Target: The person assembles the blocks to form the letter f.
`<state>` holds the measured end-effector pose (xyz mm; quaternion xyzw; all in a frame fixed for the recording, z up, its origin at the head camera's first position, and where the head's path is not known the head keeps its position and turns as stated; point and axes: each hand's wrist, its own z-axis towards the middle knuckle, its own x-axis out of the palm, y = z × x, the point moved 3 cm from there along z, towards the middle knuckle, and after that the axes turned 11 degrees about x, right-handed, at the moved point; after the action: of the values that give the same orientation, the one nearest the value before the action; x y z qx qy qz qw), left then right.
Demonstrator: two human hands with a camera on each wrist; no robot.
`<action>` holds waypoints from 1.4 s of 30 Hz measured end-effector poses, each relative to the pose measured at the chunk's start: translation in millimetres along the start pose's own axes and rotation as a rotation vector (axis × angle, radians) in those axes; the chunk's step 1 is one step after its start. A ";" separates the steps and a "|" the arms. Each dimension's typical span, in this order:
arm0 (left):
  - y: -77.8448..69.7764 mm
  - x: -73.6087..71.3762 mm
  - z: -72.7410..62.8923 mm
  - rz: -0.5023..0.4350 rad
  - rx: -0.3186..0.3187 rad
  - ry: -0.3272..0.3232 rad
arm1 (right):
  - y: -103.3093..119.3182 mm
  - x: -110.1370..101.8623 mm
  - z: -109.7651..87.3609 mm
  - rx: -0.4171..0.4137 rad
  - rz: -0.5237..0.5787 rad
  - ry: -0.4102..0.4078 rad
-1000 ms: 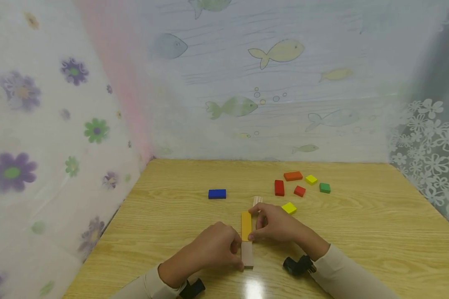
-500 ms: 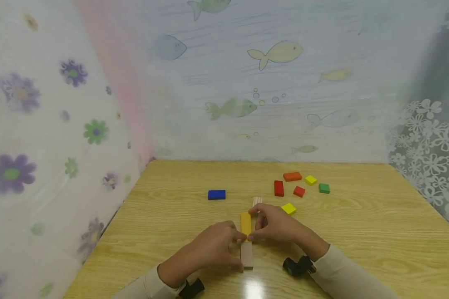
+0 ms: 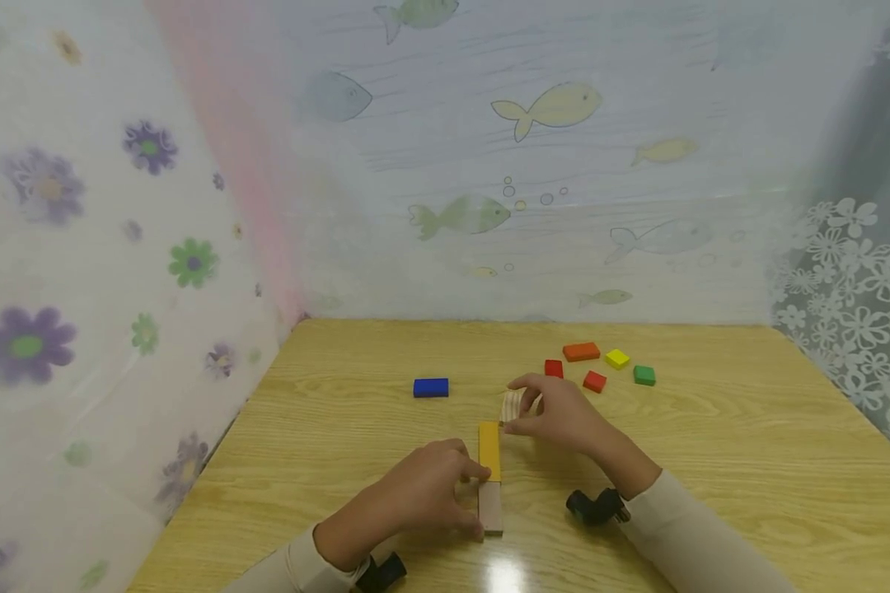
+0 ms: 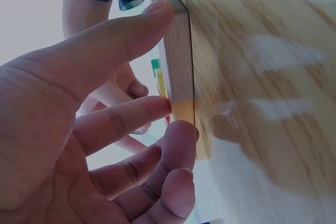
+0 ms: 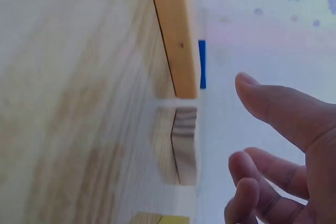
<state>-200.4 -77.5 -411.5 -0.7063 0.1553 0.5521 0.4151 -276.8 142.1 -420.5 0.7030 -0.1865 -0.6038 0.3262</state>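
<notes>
A yellow-orange block [image 3: 489,445] and a plain wooden block [image 3: 490,506] lie end to end on the table. My left hand [image 3: 424,487] holds them in place. Its thumb is at the plain block's near end [image 4: 178,45], while the index fingertip touches the yellow-orange block by the joint. Just beyond the row lies a striped wooden block [image 3: 511,402], with a small gap between them in the right wrist view. My right hand [image 3: 564,414] hovers over this striped piece, thumb and fingers apart. A yellow block [image 5: 176,220], hidden by the hand in the head view, shows at the right wrist view's bottom.
A blue block [image 3: 431,388] lies left of the row. Farther back on the right are a dark red block [image 3: 554,368], an orange-red one [image 3: 582,352], and small yellow [image 3: 617,358], red [image 3: 595,381] and green [image 3: 644,375] blocks. Fabric walls enclose the table.
My left index finger has shifted from the plain block onto the yellow-orange one. My right hand has let go of the yellow-orange block and moved away from me to the striped block.
</notes>
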 end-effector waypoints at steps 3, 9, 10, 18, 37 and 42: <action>0.7 0.4 -0.7 -0.005 -0.005 -0.004 | -3.2 -1.7 7.1 0.031 -0.013 -0.021; 4.1 2.6 -0.6 -0.031 -0.004 -0.006 | -6.8 -5.5 14.4 0.074 -0.021 -0.039; 4.8 2.9 -0.3 -0.034 -0.002 -0.004 | -7.2 -6.0 14.6 0.078 -0.022 -0.037; 6.9 2.3 1.3 -0.049 0.015 -0.002 | -13.5 -4.9 17.0 0.074 -0.035 -0.038; 7.8 3.4 1.8 -0.063 0.010 -0.002 | -23.2 1.8 19.0 0.066 -0.051 -0.019; 7.6 3.5 0.8 -0.070 0.002 -0.003 | -22.3 1.8 18.5 0.070 -0.058 -0.015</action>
<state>-204.8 -80.6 -417.9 -0.7099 0.1306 0.5382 0.4350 -297.3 152.6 -438.2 0.7145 -0.1897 -0.6113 0.2825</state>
